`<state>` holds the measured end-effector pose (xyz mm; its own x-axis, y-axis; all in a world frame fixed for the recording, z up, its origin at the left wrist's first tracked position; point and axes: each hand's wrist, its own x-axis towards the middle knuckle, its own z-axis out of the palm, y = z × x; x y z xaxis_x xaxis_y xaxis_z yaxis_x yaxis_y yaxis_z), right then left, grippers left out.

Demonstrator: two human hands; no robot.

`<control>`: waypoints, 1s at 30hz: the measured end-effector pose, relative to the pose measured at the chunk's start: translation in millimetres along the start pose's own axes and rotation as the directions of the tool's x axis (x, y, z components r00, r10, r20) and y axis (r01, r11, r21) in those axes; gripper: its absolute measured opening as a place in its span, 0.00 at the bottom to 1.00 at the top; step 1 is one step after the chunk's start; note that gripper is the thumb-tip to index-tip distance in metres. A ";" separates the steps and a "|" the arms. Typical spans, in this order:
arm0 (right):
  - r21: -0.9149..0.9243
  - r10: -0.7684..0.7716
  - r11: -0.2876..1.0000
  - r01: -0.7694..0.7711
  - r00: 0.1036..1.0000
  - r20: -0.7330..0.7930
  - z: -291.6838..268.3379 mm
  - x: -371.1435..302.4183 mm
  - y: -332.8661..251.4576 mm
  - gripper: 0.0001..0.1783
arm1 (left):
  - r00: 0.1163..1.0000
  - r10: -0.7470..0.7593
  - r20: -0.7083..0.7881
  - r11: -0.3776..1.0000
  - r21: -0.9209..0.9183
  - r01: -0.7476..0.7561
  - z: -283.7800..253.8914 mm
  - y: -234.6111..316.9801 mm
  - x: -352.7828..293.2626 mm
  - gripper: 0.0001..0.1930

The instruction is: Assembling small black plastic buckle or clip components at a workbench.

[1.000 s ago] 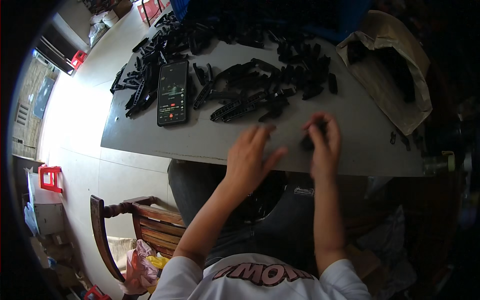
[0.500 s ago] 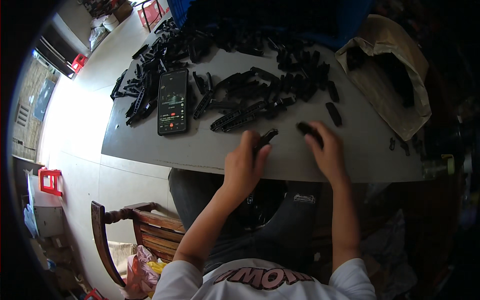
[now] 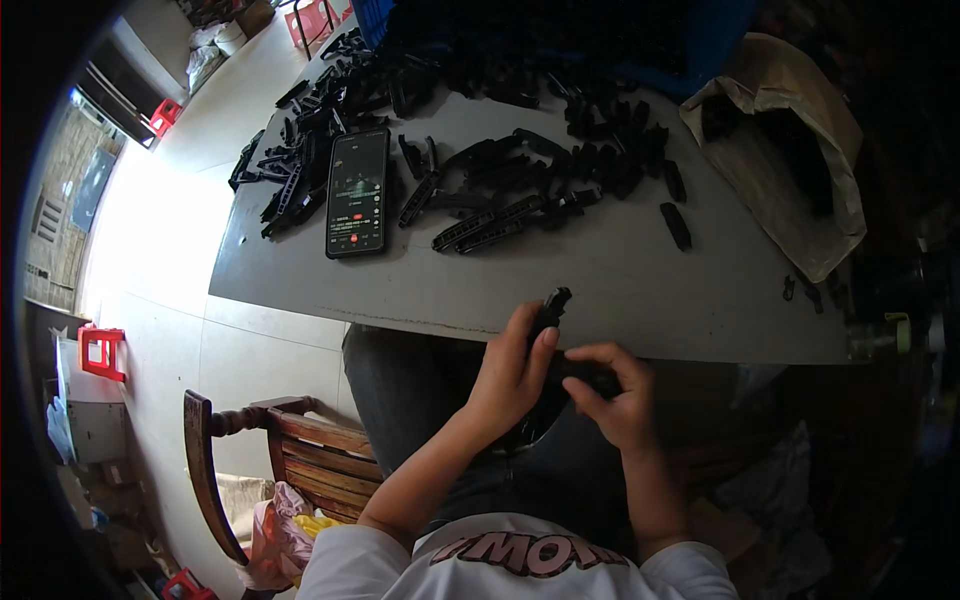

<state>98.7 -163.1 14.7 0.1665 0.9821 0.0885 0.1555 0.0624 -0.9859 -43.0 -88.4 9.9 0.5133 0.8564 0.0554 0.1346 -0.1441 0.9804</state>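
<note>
My left hand (image 3: 513, 373) is closed around a slim black plastic piece (image 3: 556, 301), whose end sticks up past the thumb and fingertips. Close beside it, my right hand (image 3: 622, 398) pinches a second, darker black plastic piece (image 3: 597, 378) between thumb and fingers. Both hands are over my lap at the table's near edge. Where the two pieces come nearest, it is too dark to tell if they touch. Beyond my hands, long ribbed black plastic strips (image 3: 490, 225) lie on the grey table (image 3: 400, 285). Two short black pieces (image 3: 676, 226) rest apart at the right.
A phone (image 3: 358, 195) with a lit screen lies left of the strips. Heaped black parts (image 3: 410, 85) cover the back, before a blue crate (image 3: 725, 45). An open tan sack (image 3: 835, 180) stands right. A wooden chair (image 3: 320, 465) is at my left.
Both hands have drawn back toward me. My right hand has come down and left with its piece, close to my left hand. The view has shifted slightly.
</note>
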 end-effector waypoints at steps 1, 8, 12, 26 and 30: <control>0.000 -0.001 1.000 0.001 1.000 -0.001 -0.3 -0.6 -2.3 0.15 | 1.000 0.021 -0.003 0.999 0.036 -0.021 -0.1 2.5 -1.9 0.18; -0.031 -0.016 0.999 0.011 0.985 -0.175 3.1 3.7 -6.5 0.12 | 0.976 0.145 0.164 0.976 0.137 -0.168 -0.5 3.1 -10.2 0.24; 0.039 -0.036 0.998 0.050 0.957 -0.289 12.8 10.3 -26.2 0.17 | 0.969 0.122 0.216 0.986 0.082 -0.143 -11.7 6.4 -12.8 0.23; 0.125 0.081 0.988 -0.091 0.993 0.081 -3.1 11.6 7.5 0.17 | 0.957 0.000 0.290 0.999 -0.049 0.014 -11.6 1.5 -19.2 0.17; 0.114 0.046 0.992 -0.049 0.999 0.026 0.1 15.2 8.4 0.15 | 0.945 -0.039 0.325 0.999 0.010 0.038 -14.8 -0.9 -12.8 0.18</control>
<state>102.5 -147.7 7.8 0.1477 0.9883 0.0390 0.0349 0.0342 -0.9988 -62.2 -91.9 11.1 0.7552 0.6538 -0.0476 0.1624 -0.1163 0.9798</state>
